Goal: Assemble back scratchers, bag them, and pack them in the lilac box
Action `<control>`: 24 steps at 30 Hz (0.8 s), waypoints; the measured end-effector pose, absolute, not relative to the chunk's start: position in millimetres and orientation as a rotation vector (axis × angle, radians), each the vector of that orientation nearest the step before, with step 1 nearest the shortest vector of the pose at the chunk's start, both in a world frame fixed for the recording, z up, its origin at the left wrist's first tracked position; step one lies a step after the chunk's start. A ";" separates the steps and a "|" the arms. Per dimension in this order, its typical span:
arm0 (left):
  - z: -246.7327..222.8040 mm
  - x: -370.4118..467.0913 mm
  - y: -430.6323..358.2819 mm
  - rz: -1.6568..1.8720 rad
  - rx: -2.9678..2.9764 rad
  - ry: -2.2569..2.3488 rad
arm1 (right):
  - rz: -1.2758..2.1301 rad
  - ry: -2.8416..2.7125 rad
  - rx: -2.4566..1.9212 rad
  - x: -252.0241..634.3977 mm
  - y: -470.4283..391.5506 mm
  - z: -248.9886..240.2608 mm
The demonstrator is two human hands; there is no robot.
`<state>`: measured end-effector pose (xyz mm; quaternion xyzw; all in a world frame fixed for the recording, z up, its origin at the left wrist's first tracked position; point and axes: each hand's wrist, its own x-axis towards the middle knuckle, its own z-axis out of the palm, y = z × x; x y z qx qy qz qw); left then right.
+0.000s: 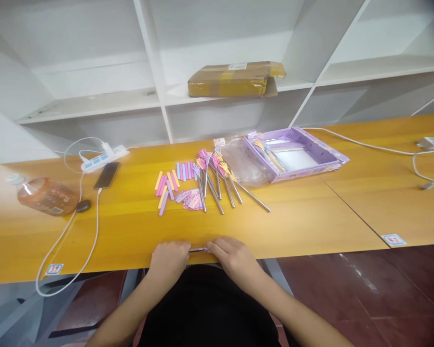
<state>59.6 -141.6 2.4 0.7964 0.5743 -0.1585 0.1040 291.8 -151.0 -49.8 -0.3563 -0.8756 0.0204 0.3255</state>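
Rod (196, 250), sideways, left hand (170, 262) to right hand (234, 260), purple end (206, 248) rightward

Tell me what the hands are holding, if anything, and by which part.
A thin metallic rod: the left hand closes around one end, the right hand's fingers are at its small purple part. The rest is hidden.

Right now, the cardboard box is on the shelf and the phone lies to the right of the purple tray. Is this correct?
The side is wrong: the head view shows the phone to the left of the purple tray. The cardboard box is on the shelf.
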 end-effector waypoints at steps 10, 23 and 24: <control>1.7 57.8 -138.6 -0.411 2.344 1.664 | 0.446 -2.238 -0.885 297.6 -139.4 -54.5; 3.1 34.3 -149.3 -0.440 2.312 1.770 | 0.302 -2.286 -1.009 393.3 -147.6 -28.8; 3.5 27.9 -150.7 -0.421 2.327 1.784 | 0.268 -2.282 -1.021 408.0 -149.7 -29.6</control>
